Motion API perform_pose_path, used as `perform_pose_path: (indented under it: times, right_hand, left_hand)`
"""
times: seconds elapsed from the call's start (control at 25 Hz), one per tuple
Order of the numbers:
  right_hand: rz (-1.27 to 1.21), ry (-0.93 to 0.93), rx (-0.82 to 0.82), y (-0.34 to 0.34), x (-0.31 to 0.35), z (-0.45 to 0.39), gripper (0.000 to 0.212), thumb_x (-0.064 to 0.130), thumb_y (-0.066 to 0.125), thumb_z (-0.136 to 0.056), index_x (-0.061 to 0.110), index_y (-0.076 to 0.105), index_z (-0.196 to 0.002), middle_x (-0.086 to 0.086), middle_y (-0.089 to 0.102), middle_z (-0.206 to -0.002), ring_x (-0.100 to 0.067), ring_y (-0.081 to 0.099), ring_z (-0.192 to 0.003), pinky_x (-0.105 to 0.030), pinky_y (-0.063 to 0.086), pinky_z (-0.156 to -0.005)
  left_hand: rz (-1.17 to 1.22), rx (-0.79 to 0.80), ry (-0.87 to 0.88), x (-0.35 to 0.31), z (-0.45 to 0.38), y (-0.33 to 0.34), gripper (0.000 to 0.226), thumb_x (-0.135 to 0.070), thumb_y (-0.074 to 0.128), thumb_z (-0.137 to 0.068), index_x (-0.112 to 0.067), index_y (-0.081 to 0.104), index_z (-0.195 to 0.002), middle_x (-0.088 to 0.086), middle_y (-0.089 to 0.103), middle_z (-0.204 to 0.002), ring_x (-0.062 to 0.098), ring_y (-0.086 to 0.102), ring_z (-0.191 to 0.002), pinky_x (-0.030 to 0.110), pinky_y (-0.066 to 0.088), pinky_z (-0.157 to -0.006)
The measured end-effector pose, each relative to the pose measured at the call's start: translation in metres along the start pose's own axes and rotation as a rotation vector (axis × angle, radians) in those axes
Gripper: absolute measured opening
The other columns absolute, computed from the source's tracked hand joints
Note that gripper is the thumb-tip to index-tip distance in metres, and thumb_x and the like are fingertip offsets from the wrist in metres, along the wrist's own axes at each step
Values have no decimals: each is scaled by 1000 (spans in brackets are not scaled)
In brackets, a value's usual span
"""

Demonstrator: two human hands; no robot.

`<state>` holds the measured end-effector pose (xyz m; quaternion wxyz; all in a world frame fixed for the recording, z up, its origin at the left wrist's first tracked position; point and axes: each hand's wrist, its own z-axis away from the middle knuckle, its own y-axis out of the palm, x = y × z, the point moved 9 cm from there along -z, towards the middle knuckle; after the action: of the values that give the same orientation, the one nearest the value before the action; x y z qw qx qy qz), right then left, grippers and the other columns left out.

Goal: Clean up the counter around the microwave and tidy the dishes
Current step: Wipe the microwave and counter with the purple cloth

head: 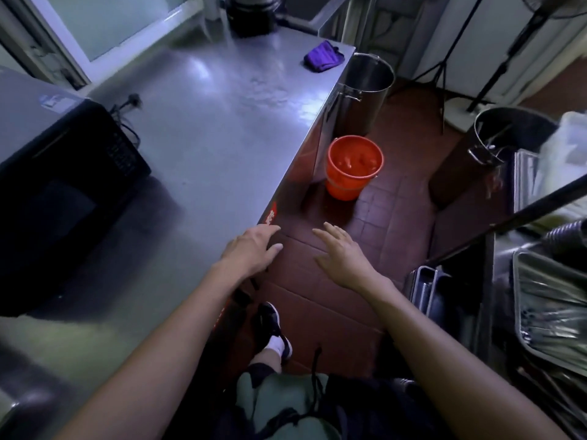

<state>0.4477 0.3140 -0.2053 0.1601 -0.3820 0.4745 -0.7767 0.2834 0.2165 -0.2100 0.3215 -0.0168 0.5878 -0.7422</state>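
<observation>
The steel counter runs ahead and left of both hands, its surface smeared and glossy. A black microwave stands upright on it, left of the left hand. A crumpled purple cloth lies far ahead, near the counter's end.

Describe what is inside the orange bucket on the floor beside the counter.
The orange bucket holds a liquid nearly up to its rim, with light glinting on the surface. The liquid looks orange throughout, so whatever lies beneath the surface, and the bucket's bottom, cannot be seen.
</observation>
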Motion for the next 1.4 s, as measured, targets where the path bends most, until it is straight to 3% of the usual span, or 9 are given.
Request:
perform_pose_path:
  times: [0.16, 0.44, 0.56, 1.04, 1.28, 1.4]
  right_hand:
    - [64, 5, 25, -15, 3, -61, 64, 30, 60, -94, 26, 34, -153, -4, 22, -164, -24, 17, -151, -40, 25, -117]
    - [118, 16, -41, -59, 15, -154, 60, 32, 56, -93, 24, 39, -150, -2, 38, -157, -23, 32, -145, -41, 33, -113]
    - [146, 42, -32, -70, 6, -170, 59, 32, 56, -94, 22, 39, -150, -3, 38, -156, -25, 33, -144, -42, 35, -110]
    - [31, 132, -25, -132, -132, -254, 56, 35, 58, -93, 21, 45, -146, -1, 48, -148, -26, 42, -137, -46, 43, -105]
    - [-10, 84, -113, -214, -201, -317, 43, 30, 59, -91, 17, 55, -132, -4, 60, -132, -31, 54, -122, -50, 50, -93]
    - [-29, 90, -107, -227, -223, -332, 44, 30, 58, -92, 17, 54, -134, -4, 58, -134, -31, 51, -125, -50, 48, -96]
  left_hand:
    - [36, -16, 26, 9, -59, -20, 50, -49, 50, -97, -34, 43, -144, -5, 46, -151, 24, 48, -133, 43, 42, -104]
    - [24, -15, 95, 10, -151, -64, 50, -46, 49, -98, -31, 43, -145, -1, 50, -147, 25, 50, -130, 43, 43, -102]
    - [-61, -26, 118, 0, -174, -72, 49, -45, 49, -98, -29, 45, -144, -1, 54, -144, 25, 52, -128, 44, 42, -103]
    - [-214, 119, 198, -101, -324, -59, 54, -49, 48, -97, -27, 43, -145, 0, 49, -146, 26, 48, -131, 44, 42, -106]
    - [-202, 58, 176, -170, -410, -81, 52, -51, 50, -95, -31, 46, -143, -5, 51, -145, 23, 49, -131, 43, 43, -102]
    - [-187, 57, 145, -181, -432, -81, 51, -50, 51, -95, -32, 47, -142, -5, 52, -144, 23, 51, -129, 42, 44, -101]
